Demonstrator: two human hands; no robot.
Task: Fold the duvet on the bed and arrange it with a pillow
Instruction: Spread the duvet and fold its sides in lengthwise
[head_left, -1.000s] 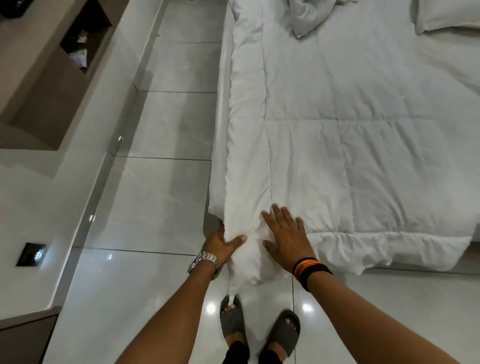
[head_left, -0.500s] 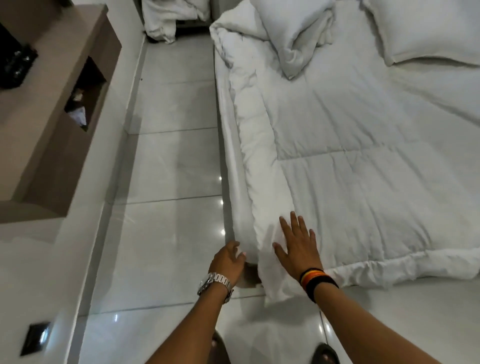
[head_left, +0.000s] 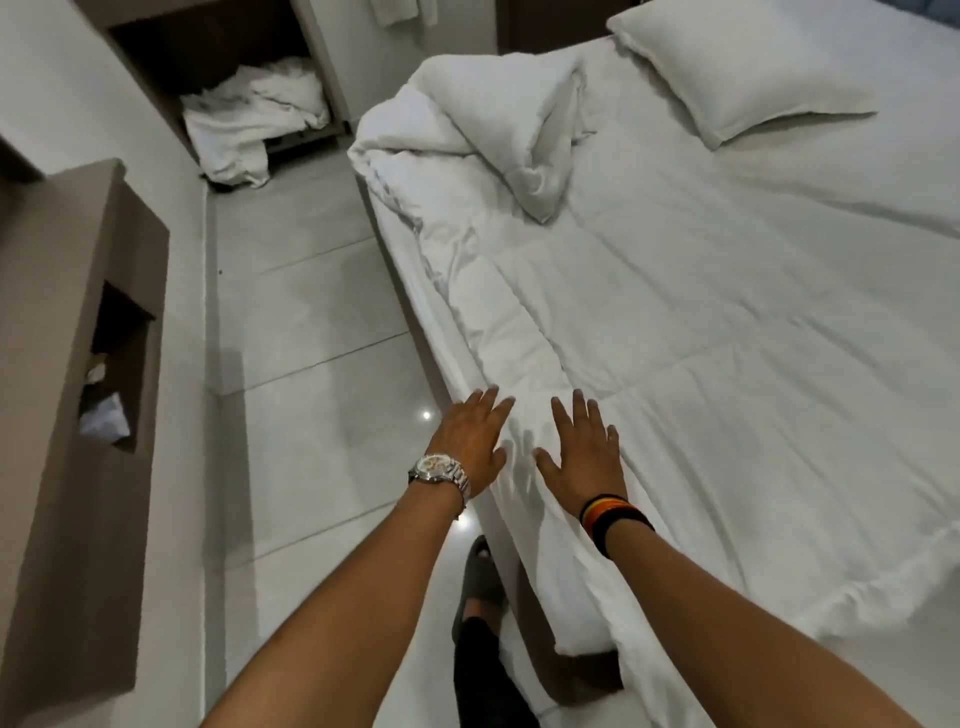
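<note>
A white quilted duvet (head_left: 701, 332) lies spread over the bed, its far left corner bunched into a heap (head_left: 493, 130). A white pillow (head_left: 737, 83) rests at the far right of the bed. My left hand (head_left: 470, 439), with a silver watch on the wrist, lies flat with fingers spread on the duvet's left edge at the bed's side. Just to its right, my right hand (head_left: 584, 449), with a striped wristband, presses flat on the duvet, fingers apart. Neither hand grips the fabric.
A glossy tiled floor (head_left: 311, 364) runs along the bed's left side. A brown cabinet (head_left: 78, 364) with an open niche stands at the left. Crumpled white linen (head_left: 249, 124) lies on the floor at the far end. My sandalled foot (head_left: 478, 577) is beside the bed.
My left hand let go of the duvet's corner, and both hands slid forward along the left edge, now flat on it. The view has lifted toward the head of the bed.
</note>
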